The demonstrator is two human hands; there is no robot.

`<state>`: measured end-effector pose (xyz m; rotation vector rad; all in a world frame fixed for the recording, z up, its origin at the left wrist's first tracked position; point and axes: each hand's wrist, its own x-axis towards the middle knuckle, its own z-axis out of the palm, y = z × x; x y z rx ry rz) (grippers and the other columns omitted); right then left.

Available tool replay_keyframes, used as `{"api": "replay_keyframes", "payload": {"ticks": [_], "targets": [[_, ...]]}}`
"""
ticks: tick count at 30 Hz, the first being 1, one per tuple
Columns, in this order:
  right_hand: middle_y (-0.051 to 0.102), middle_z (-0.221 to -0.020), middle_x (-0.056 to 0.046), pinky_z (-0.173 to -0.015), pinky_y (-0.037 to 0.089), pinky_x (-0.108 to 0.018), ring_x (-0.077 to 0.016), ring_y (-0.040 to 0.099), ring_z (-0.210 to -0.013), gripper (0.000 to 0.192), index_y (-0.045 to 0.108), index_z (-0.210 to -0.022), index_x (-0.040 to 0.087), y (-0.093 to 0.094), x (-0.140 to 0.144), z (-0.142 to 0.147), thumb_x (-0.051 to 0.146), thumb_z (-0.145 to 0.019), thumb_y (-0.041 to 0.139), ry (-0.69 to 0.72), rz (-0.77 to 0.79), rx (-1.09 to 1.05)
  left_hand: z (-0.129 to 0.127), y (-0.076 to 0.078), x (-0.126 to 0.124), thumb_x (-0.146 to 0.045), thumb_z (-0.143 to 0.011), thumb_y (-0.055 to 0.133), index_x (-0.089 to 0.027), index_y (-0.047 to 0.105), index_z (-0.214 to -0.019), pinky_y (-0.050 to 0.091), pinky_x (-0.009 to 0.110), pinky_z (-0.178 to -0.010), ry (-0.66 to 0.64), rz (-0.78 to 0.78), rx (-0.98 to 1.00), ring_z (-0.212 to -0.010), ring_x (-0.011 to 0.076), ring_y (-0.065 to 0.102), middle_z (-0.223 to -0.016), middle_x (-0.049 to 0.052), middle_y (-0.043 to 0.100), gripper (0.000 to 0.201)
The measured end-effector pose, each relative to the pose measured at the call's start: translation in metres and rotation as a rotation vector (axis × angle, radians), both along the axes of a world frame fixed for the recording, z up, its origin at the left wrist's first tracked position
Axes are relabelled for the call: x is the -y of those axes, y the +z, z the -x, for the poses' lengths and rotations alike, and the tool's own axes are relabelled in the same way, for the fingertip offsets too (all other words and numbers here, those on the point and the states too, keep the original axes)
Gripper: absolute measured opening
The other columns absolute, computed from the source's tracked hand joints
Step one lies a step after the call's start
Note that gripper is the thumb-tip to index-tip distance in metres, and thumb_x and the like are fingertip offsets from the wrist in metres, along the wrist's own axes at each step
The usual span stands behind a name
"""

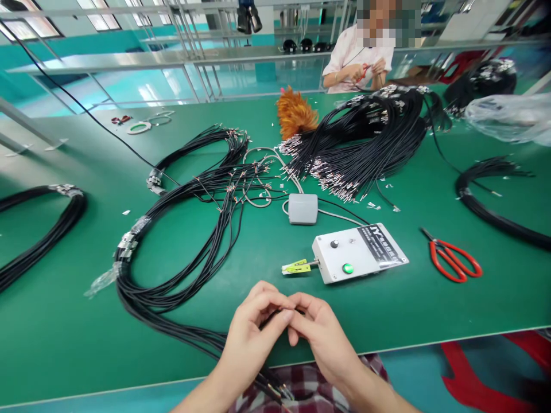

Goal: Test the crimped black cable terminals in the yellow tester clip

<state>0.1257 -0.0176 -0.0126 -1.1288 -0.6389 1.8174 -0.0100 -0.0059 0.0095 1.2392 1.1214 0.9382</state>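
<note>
Black cable (267, 317) is pinched between both hands just above the near edge of the green table (430, 304), close to the person's body; only a short dark stretch of it shows between the fingers. Left hand (253, 330) has its fingers curled narrow, thumb and forefinger closed on the cable, and right hand (321, 330) meets it fingertip to fingertip, gripping the same piece. From under the left hand a thick bundle of black cables (172, 287) runs away in a wide loop across the table, with taped bands along its left side and bare wire ends at the far end. Just beyond the hands sits a white control box (359, 252) with a black knob, a lit green button and a yellow-green clip sticking out of its left side. Behind it lies a grey pedal (303, 208), and to the right, well apart, red-handled scissors (451, 259). Farther back a large heap of black leads (365, 143) lies beside an orange feather duster (295, 115), and a co-worker (357, 57) sits across the table with both hands raised together
</note>
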Motion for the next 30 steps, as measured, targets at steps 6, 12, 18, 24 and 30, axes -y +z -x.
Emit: {"api": "replay_keyframes", "payload": {"ticks": [6, 12, 18, 24, 30], "targets": [[0.058, -0.061, 0.004, -0.054, 0.042, -0.021, -0.0086, 0.056, -0.051, 0.030, 0.058, -0.080, 0.018, 0.002, -0.002, -0.010, 0.047, -0.084, 0.065, 0.148, -0.170, 0.267, -0.001, -0.009, 0.006, -0.031, -0.089, 0.060, -0.018, 0.062, -0.082, 0.044, 0.022, -0.048, 0.063, 0.072, 0.005, -0.051, 0.0091, 0.055, -0.083, 0.000, 0.053, 0.014], [0.056, -0.084, 0.002, -0.064, 0.048, -0.022, -0.0084, 0.061, -0.064, 0.015, 0.059, -0.083, 0.021, 0.003, 0.000, -0.020, 0.025, -0.094, 0.050, 0.188, -0.484, 0.645, 0.000, -0.013, 0.011, -0.031, -0.094, 0.051, -0.019, 0.055, -0.079, 0.037, 0.023, -0.052, 0.036, -0.063, -0.207, -0.053, 0.0098, 0.044, -0.072, -0.002, 0.052, 0.019], [0.066, -0.095, -0.002, -0.072, 0.046, -0.026, -0.0128, 0.063, -0.074, 0.009, 0.061, -0.099, 0.021, -0.002, -0.001, -0.034, 0.022, -0.094, 0.054, 0.086, -0.780, 0.972, 0.005, -0.020, -0.002, -0.038, -0.092, 0.056, -0.019, 0.051, -0.079, 0.029, 0.022, -0.052, 0.049, 0.190, 0.032, -0.050, 0.0084, 0.037, -0.056, -0.008, 0.044, 0.023], [0.068, -0.079, 0.000, -0.065, 0.034, -0.031, -0.0170, 0.060, -0.070, 0.016, 0.063, -0.084, 0.021, 0.010, -0.011, -0.028, 0.029, -0.096, 0.055, 0.201, -1.178, 1.391, 0.005, -0.018, -0.001, -0.037, -0.093, 0.053, -0.019, 0.052, -0.077, 0.032, 0.023, -0.052, -0.019, 0.109, -0.057, -0.053, 0.0095, 0.039, -0.066, -0.005, 0.046, 0.024], [0.069, -0.077, 0.001, -0.067, 0.030, -0.032, -0.0159, 0.058, -0.071, 0.021, 0.064, -0.080, 0.020, 0.021, -0.029, -0.048, 0.025, -0.097, 0.052, 0.244, -1.342, 1.491, 0.005, -0.016, -0.006, -0.033, -0.094, 0.049, -0.019, 0.054, -0.076, 0.037, 0.025, -0.059, -0.025, -0.076, -0.214, -0.065, 0.0139, 0.045, -0.074, -0.001, 0.049, 0.023]]}}
